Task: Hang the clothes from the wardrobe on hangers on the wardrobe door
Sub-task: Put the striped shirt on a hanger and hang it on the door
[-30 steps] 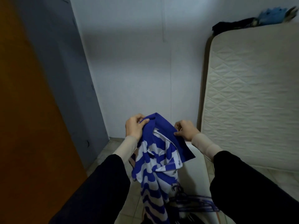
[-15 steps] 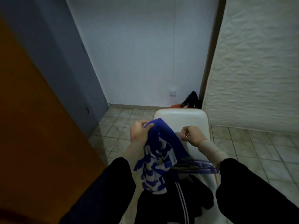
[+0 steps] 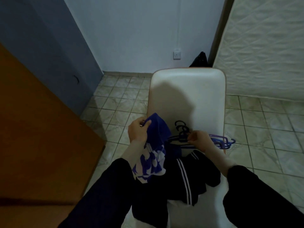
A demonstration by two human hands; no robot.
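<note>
My left hand [image 3: 137, 132] grips the collar of a blue and white striped shirt [image 3: 153, 155], which hangs down over a white chair [image 3: 189, 89]. A bunch of blue and purple plastic hangers [image 3: 218, 142] lies on the chair seat. My right hand [image 3: 198, 140] is down on the hangers, its fingers curled around the dark blue hanger [image 3: 181, 130] near the hook. A black garment with white stripes [image 3: 184, 181] is heaped on the seat below my hands.
An orange-brown wardrobe door [image 3: 37, 137] stands at the left, with a grey door [image 3: 49, 46] behind it. A quilted mattress [image 3: 266, 46] leans upright at the right. A dark bag [image 3: 199, 60] sits behind the chair by a wall socket [image 3: 177, 54]. The floor is tiled.
My view has tilted down onto the chair. My right hand let go of the shirt collar and dropped to the hangers. My left hand kept the shirt and lowered it.
</note>
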